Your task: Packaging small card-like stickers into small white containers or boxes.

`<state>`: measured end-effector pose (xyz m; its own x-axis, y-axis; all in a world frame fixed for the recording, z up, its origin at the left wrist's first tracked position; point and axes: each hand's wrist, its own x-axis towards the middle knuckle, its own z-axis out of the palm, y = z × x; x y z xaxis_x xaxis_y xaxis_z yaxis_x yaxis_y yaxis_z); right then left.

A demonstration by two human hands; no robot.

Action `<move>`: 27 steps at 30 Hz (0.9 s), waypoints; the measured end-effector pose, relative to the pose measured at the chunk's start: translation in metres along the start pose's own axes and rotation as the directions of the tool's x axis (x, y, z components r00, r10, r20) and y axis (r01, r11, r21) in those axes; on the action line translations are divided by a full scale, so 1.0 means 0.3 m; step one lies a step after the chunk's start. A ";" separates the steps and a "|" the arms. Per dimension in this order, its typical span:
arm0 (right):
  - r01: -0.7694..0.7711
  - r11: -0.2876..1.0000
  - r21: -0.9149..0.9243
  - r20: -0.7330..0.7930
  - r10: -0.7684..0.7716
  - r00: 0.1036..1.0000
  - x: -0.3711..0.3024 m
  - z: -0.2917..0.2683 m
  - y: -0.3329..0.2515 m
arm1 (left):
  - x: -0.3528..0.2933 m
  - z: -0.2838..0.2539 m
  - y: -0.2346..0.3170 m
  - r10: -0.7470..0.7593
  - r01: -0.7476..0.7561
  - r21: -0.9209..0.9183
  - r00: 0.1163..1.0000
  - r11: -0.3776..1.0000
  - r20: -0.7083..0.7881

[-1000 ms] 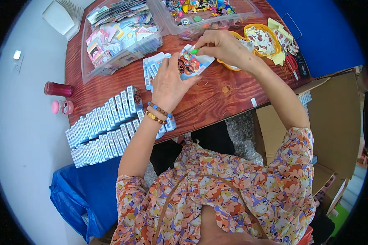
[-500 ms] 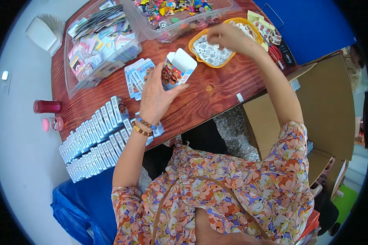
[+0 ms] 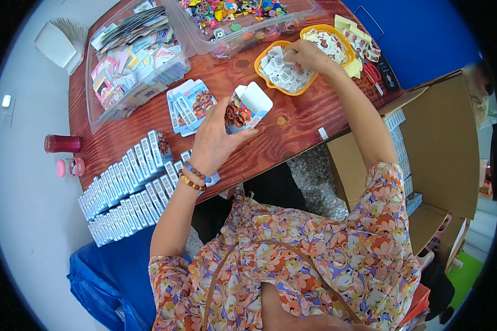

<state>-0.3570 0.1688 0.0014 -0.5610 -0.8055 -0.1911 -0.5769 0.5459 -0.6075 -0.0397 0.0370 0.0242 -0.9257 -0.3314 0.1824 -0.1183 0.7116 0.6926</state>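
My left hand [image 3: 212,138] is wrapped round a small light-blue box [image 3: 240,116] with a colourful picture on its front. Its white top flap [image 3: 258,98] stands open, and the box tilts a little to the right. Farther right, my right hand [image 3: 309,57] reaches into a yellow basket [image 3: 264,79] of small white packets [image 3: 284,74]. The fingers there are pinched together among the packets; what they hold is too small to make out. Flattened blue boxes [image 3: 190,107] lie in a small pile just left of my left hand.
Rows of blue boxes [image 3: 124,185] line the table's left front. Behind are a clear bin of cards [image 3: 132,77] and a clear bin of small coloured trinkets [image 3: 237,14]. A second yellow basket [image 3: 348,48], red scissors [image 3: 373,71] and a large carton [image 3: 436,143] are at right.
The box in my left hand has shifted slightly right and down. My right hand has dipped lower into the basket, and the packets there have been stirred.
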 end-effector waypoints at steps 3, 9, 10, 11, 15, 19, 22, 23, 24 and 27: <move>0.082 0.977 0.198 -0.057 -0.073 0.996 -0.033 -0.021 0.010 | 0.013 -0.004 0.007 0.012 -0.012 0.035 1.000 0.999 -0.001; 0.075 0.958 0.276 -0.028 -0.070 0.997 -0.079 -0.076 0.023 | 0.042 0.022 0.000 -0.017 0.017 0.020 0.999 1.000 0.034; 0.073 0.959 0.274 -0.029 -0.067 0.997 -0.083 -0.081 0.034 | 0.047 0.034 -0.005 0.006 -0.007 0.057 1.000 0.998 0.012; 0.069 0.944 0.322 -0.038 -0.060 0.997 -0.090 -0.082 0.021 | 0.053 0.039 -0.005 0.027 -0.026 0.097 1.000 0.995 -0.010; 0.154 0.852 0.501 -0.063 -0.141 0.988 -0.143 -0.087 -0.088 | 0.068 0.054 0.014 -0.001 0.018 0.253 0.998 0.967 -0.066; 0.156 0.933 0.323 -0.160 -0.108 0.981 -0.126 -0.070 -0.041 | 0.099 0.077 0.029 -0.012 0.025 0.271 0.999 0.962 -0.050; 0.057 0.998 0.028 -0.158 -0.052 0.986 -0.103 -0.039 -0.007 | 0.098 0.074 0.023 -0.017 0.026 0.272 0.999 0.962 -0.038; 0.059 0.998 0.031 -0.153 -0.054 0.987 -0.104 -0.040 0.004 | 0.080 0.075 0.026 -0.030 0.039 0.263 0.999 0.964 -0.039; 0.064 0.995 -0.081 -0.191 -0.079 0.978 -0.106 -0.049 0.018 | 0.076 0.077 0.023 -0.035 0.044 0.264 0.999 0.963 -0.038; 0.008 0.994 -0.106 -0.198 -0.029 0.980 -0.111 -0.059 0.004 | 0.096 0.074 -0.001 0.006 0.005 0.251 0.999 0.968 -0.041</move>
<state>-0.3493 0.2004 0.0208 -0.6507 -0.7592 -0.0172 -0.6408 0.5611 -0.5240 -0.0743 0.0410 0.0138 -0.9109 -0.3525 0.2146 -0.2092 0.8426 0.4963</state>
